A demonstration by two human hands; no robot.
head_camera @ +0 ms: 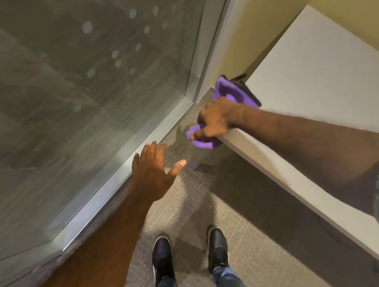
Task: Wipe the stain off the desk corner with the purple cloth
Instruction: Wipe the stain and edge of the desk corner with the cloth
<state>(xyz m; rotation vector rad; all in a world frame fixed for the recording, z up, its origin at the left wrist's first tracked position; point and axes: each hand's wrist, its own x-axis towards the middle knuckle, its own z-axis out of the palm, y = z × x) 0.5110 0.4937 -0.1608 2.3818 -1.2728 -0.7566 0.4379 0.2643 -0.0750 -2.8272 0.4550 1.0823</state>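
**A:** Where's the cloth sitting right now?

**B:** The soft purple microfibre cloth (230, 94) is draped over the near corner of the pale, off-white flat-topped table (326, 91). Part of it lies on the top surface and part folds down over the edge. The right hand (216, 120) is clamped on it, palm pressing down at the corner, fingers curled over the rim with a fold of cloth bunched beneath them.

**A:** And the other hand?

**B:** The left hand (155, 169) hangs free over the grey-beige carpeted floor (217, 214), fingers spread, grasping nothing, near the frosted glass partition with its metal frame (107, 187).

**A:** Can you see the stain?

**B:** No. The hand and cloth cover the corner, so whether any mark is left I cannot tell.

**A:** So how should the wiping go?

**B:** I'd judge the key is even pressure through the palm rather than the fingertips alone, so the cloth stays flat against the surface instead of rucking up. Short strokes drawn away from the corner and back should work the mark loose. Since the cloth wraps the edge, it's worth running it along the rim too, in case the stain runs over the side.

**A:** Any risk?

**B:** The loose end on top could slide off. Bracing the free hand on the table would probably steady the body. Lifting the cloth briefly to check progress seems wise.
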